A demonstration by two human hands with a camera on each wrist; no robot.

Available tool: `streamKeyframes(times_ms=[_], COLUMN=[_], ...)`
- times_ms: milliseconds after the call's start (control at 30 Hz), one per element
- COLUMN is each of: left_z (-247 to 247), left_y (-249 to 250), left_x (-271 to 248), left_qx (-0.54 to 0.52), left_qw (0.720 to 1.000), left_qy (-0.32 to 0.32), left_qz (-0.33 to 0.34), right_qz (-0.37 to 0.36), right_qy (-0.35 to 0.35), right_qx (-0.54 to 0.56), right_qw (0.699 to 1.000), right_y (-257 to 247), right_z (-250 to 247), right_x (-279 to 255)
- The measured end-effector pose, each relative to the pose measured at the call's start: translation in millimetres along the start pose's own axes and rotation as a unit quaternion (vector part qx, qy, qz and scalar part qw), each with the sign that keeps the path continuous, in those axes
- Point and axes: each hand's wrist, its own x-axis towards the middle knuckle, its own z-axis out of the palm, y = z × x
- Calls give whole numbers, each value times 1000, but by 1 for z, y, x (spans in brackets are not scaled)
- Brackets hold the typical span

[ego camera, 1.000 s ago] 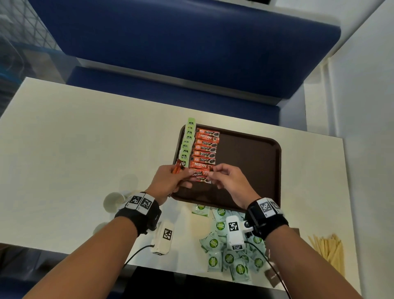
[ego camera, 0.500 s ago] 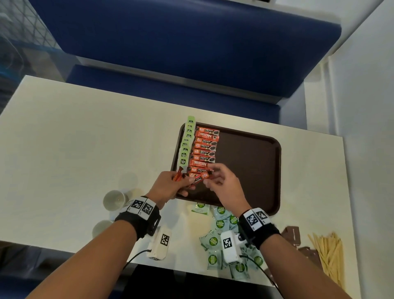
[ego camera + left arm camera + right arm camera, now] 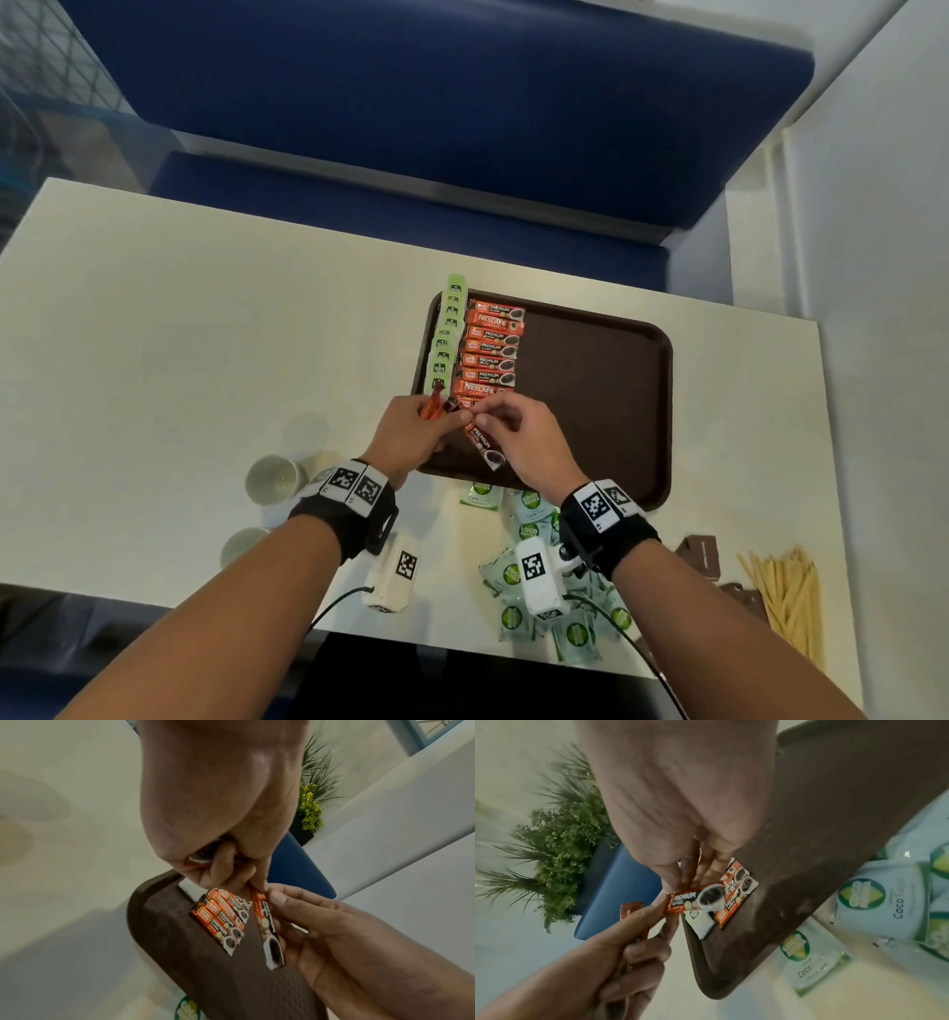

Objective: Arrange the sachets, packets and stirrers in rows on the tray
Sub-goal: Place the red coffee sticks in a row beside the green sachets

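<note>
While dangling slantwise toward lower right of frame, off the row's crosswise lie, being pinched: coffee sachet by right hand, left hand fisting spare sachets.

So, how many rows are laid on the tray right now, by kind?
Rows of green sachets: 1
Rows of orange sachets: 1
Rows of Coco packets: 0
Rows of stirrers: 0
Total: 2 rows on the tray
</note>
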Motion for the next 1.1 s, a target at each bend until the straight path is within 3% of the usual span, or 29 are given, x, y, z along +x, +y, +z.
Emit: streamKeyframes(times_ms=[167, 367, 533, 733, 1100], left_z=[8, 8, -8, -22, -22], left_y=[-10, -22, -32, -35, -37], left_x=[-1, -9, -11, -16, -18], left_qx=[-29, -14, 5, 0, -11], left_qw=[997, 994, 988, 988, 989], left_qy=[65, 96, 151, 150, 138], left_qz=[-10, -41, -41, -48, -49], right_qz=[-30, -96, -104, -149, -153], right_qy=[26, 46, 54, 56, 35], right_qx=[-134, -362, -458, -516, -537], right_qw=[990, 926, 881, 842, 829], right_y=[7, 30, 53, 57, 55], right_z=[5, 12, 22, 35, 34], right_x=[-9, -9, -2, -1, 2])
